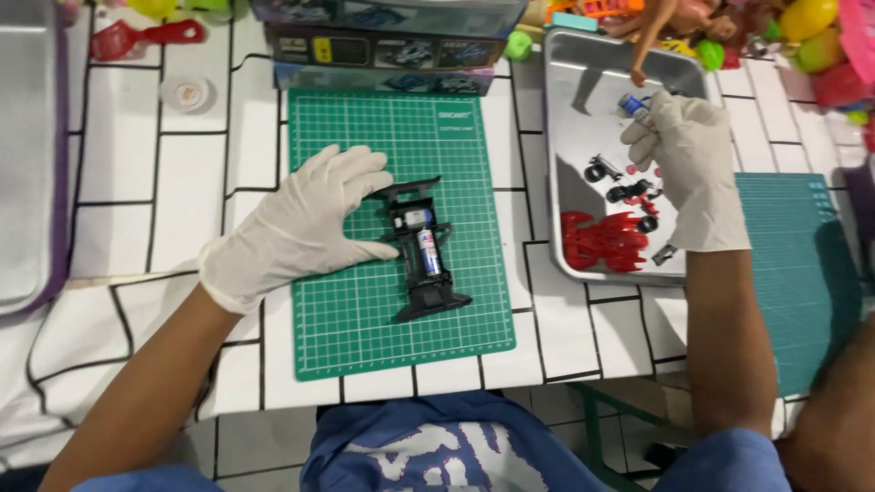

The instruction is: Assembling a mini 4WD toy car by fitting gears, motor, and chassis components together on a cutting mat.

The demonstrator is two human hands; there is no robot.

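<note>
The left hand (296, 228) lies flat, fingers open, pressing the black toy car frame (421, 248) on the green cutting mat (401, 346). The right hand (688, 164) pinches a small battery (633, 107) over the metal tray (570, 109). The battery could slip and roll among the red shell (602, 241) and the little wheels (602, 169). The mat has open room near its front edge.

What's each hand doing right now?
Left hand: open, fingers steadying the black toy car chassis.
Right hand: closed on a small battery over the metal tray.
</note>
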